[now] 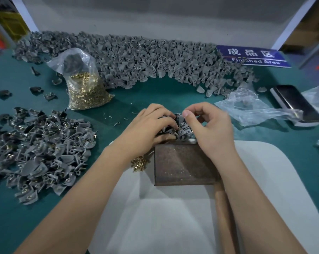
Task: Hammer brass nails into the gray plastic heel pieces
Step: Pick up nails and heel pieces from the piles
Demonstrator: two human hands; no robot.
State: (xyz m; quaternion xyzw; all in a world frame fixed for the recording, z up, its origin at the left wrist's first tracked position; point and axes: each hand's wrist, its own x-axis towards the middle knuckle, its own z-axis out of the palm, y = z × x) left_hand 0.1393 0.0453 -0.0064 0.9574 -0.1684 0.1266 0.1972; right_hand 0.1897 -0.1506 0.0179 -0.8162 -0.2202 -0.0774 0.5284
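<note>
A small cluster of gray plastic heel pieces [181, 128] is being handled just beyond the far edge of a rusty brown rectangular metal block [184, 165]. The left hand [149, 125] is being curled over the cluster, fingertips in among the pieces; the right hand [208, 125] is being held with thumb and forefinger pinched at the cluster's top. What exactly is being pinched cannot be told. The block is being supported on a white rounded mat [264, 180], with a few loose brass nails [138, 163] lying at its left edge. A clear plastic bag of brass nails [85, 88] is standing well to the left. Open green tabletop [155, 94] is being left between the hands and the long gray heap of heel pieces [136, 57] behind.
</note>
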